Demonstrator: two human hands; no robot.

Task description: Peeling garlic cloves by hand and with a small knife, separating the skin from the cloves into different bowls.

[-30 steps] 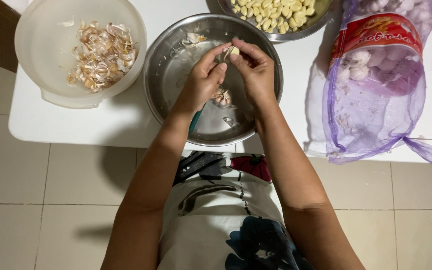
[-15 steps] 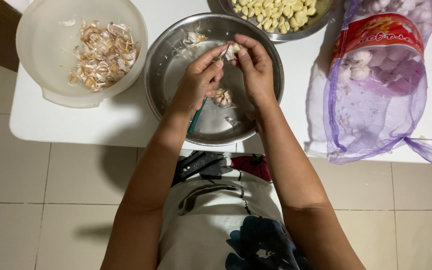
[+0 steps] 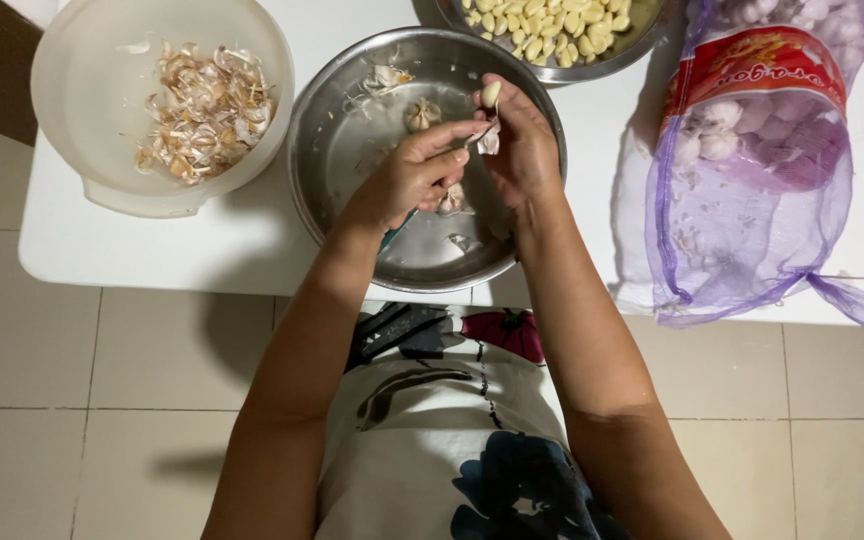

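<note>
Right hand raised over the steel bowl, fingers curled narrow around a pale garlic clove pinched at the fingertips, with a shred of papery skin hanging just below them. Left hand close beside, thumb and forefinger stretched toward that skin and closed on a small knife with a teal handle (blade mostly hidden behind the fingers, so exact contact with the clove cannot be told). Just under the left fingers, inside the bowl, a part-broken garlic piece; beyond the fingertips, another garlic head and loose skins. Further past the right fingers, a second steel bowl heaped with peeled cloves. Well off to the left of the left hand, a white plastic bowl of discarded skins. Right of the right hand, a purple mesh bag of whole garlic on the white table.
</note>
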